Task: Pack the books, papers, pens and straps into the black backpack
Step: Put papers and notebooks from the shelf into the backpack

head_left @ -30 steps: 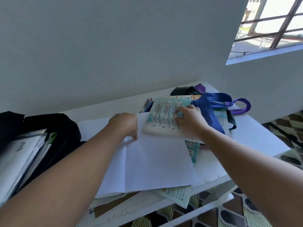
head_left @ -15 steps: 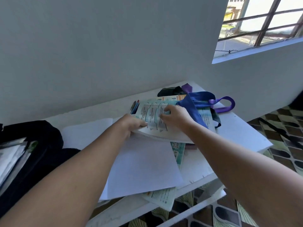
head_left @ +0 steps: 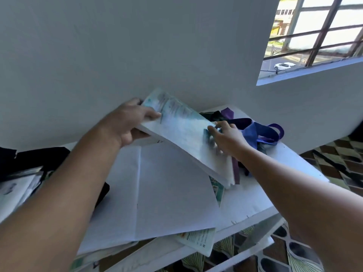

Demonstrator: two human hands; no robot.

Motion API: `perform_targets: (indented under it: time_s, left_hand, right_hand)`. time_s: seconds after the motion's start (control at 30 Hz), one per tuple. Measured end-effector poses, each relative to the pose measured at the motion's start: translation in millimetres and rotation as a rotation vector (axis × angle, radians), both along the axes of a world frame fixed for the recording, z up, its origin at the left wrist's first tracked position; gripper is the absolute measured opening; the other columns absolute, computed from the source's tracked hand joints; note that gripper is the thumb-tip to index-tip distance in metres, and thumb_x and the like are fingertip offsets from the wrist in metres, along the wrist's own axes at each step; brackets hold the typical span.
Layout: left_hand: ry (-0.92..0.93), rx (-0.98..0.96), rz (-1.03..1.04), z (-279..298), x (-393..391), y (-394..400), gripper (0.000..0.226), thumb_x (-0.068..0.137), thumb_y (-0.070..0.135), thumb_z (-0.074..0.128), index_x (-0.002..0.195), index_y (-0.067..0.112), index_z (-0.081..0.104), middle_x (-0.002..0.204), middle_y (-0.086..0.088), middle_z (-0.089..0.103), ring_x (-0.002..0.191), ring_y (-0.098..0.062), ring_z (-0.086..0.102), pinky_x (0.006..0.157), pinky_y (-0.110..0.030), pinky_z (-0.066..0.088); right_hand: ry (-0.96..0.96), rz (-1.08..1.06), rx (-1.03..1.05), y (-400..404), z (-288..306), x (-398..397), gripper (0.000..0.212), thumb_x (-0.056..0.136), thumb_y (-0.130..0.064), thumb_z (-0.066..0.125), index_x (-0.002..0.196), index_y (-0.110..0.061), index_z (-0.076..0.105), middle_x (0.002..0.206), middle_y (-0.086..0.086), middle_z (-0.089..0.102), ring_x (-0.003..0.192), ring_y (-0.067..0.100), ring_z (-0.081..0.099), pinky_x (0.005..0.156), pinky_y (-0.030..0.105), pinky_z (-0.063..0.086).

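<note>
Book: we see a teal-and-white book raised off the white table and tilted, far end high, near end low over the loose papers.
Left hand: we see the left hand gripping the book's upper-left corner, thumb on the cover, fingers curled beneath.
Right hand: we see the right hand at the book's right edge, fingers bent onto the cover; motion blur hides the exact grip.
Straps: blue and purple straps lie bunched just behind the right hand.
Backpack: the black backpack sits at the left, papers in its mouth.
</note>
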State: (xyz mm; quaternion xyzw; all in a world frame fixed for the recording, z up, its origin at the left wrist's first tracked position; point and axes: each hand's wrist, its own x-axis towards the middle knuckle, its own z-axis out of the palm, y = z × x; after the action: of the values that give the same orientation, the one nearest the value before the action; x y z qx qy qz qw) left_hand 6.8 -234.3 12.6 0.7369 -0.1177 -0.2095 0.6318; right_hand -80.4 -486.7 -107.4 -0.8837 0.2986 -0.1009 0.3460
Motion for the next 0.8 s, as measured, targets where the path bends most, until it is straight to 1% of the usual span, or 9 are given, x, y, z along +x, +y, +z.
perform_targets:
  time_s: [0.07,0.2,0.3,0.37,0.43,0.53,0.6,0.67,0.8]
  left_hand:
    - [-0.077,-0.082,-0.003,25.1,-3.4,10.5,0.024,0.088,-0.003,0.068,0.094,0.019,0.06,0.091,-0.009,0.073,0.079,-0.025,0.073,0.072,-0.047,0.063]
    - [-0.286,-0.161,-0.064,65.5,-11.9,35.4,0.028,0.088,-0.003,0.069,0.095,0.024,0.065,0.088,0.002,0.075,0.074,-0.015,0.074,0.057,-0.031,0.06]
    - [-0.373,-0.185,-0.155,73.0,-12.7,58.5,0.031,0.089,-0.004,0.068,0.105,0.023,0.067,0.104,-0.002,0.076,0.085,-0.016,0.075,0.065,-0.028,0.059]
    - [-0.355,-0.219,-0.172,65.6,-8.1,72.2,0.033,0.089,-0.004,0.065,0.109,0.022,0.066,0.11,-0.004,0.075,0.092,-0.019,0.075,0.07,-0.029,0.06]
    - [-0.31,-0.253,-0.12,50.8,-1.9,87.8,0.033,0.089,-0.003,0.064,0.11,0.023,0.065,0.112,-0.004,0.074,0.097,-0.021,0.074,0.073,-0.033,0.061]
    - [-0.237,-0.264,-0.027,24.5,3.7,102.5,0.035,0.091,0.001,0.065,0.116,0.025,0.063,0.114,-0.003,0.074,0.101,-0.024,0.073,0.075,-0.04,0.062]
    - [-0.222,-0.266,-0.004,12.4,4.1,109.6,0.034,0.092,0.0,0.064,0.112,0.027,0.064,0.11,-0.001,0.075,0.096,-0.021,0.074,0.07,-0.035,0.061]
    - [-0.221,-0.272,-0.001,8.2,2.3,113.5,0.035,0.092,-0.001,0.064,0.11,0.028,0.065,0.108,0.0,0.076,0.095,-0.019,0.074,0.071,-0.033,0.061]
    - [-0.261,-0.231,0.085,10.7,3.0,115.9,0.033,0.092,-0.002,0.065,0.106,0.028,0.065,0.102,0.003,0.076,0.093,-0.019,0.075,0.072,-0.036,0.06]
  right_hand:
    - [0.064,0.02,0.008,2.6,-4.0,1.1,0.062,0.103,-0.065,0.035,0.137,-0.016,0.054,0.137,0.02,0.056,0.128,0.042,0.049,0.104,0.046,0.044]
    - [0.188,0.045,-0.074,12.9,-10.0,2.3,0.067,0.104,-0.064,0.027,0.14,-0.015,0.054,0.151,0.025,0.044,0.142,0.045,0.035,0.113,0.055,0.035]
    - [0.011,0.038,-0.015,30.5,-0.9,9.5,0.067,0.098,-0.073,0.032,0.132,-0.022,0.061,0.144,0.018,0.053,0.135,0.039,0.045,0.113,0.055,0.038]
    - [-0.206,0.077,0.206,46.0,8.8,14.9,0.077,0.09,-0.082,0.042,0.138,-0.024,0.059,0.138,0.007,0.061,0.129,0.027,0.054,0.11,0.051,0.042]
    - [-0.293,0.114,0.569,62.1,17.8,23.0,0.087,0.084,-0.083,0.054,0.145,-0.022,0.051,0.135,0.003,0.066,0.122,0.023,0.062,0.108,0.048,0.047]
    - [-0.232,0.151,0.892,79.6,20.9,30.3,0.062,0.093,-0.065,0.063,0.134,-0.019,0.058,0.118,0.004,0.075,0.108,0.022,0.073,0.095,0.042,0.056]
    - [-0.179,0.157,0.91,88.8,15.3,33.4,0.061,0.093,-0.062,0.067,0.133,-0.017,0.058,0.12,0.006,0.074,0.109,0.024,0.072,0.095,0.041,0.058]
    - [-0.133,0.155,0.884,95.8,9.7,35.8,0.063,0.092,-0.063,0.066,0.134,-0.017,0.056,0.126,0.005,0.067,0.116,0.024,0.066,0.104,0.045,0.053]
    - [-0.083,0.182,0.758,107.0,13.9,33.8,0.054,0.098,-0.058,0.061,0.139,-0.023,0.055,0.134,0.001,0.055,0.125,0.024,0.053,0.114,0.048,0.044]
